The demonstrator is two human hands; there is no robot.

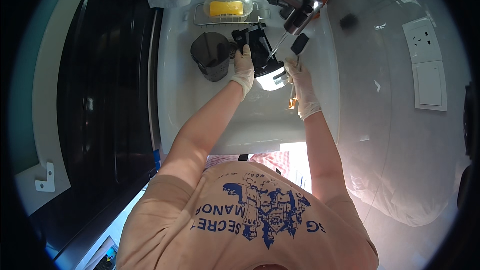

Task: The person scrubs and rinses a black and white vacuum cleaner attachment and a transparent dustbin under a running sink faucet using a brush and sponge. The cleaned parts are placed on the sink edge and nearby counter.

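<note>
My left hand (244,68), in a thin whitish glove, grips a black plastic appliance part (258,47) over the sink. The part is tilted, and its near end has a bright white or clear section (270,81). Water runs from the grey pull-out faucet (299,9) onto it. In my gloved right hand (300,78) is a slim-handled brush with a dark head (300,43); its handle passes down through my fingers to an amber-coloured end. A dark translucent plastic container (210,56) stands in the basin, left of my left hand.
The white sink basin (240,127) surrounds both hands. At its back, a wire rack (198,17) holds a clear dish with a yellow sponge (226,8). A wall socket (423,39) and switch (429,84) are on the right. A dark glossy panel (105,82) borders the left.
</note>
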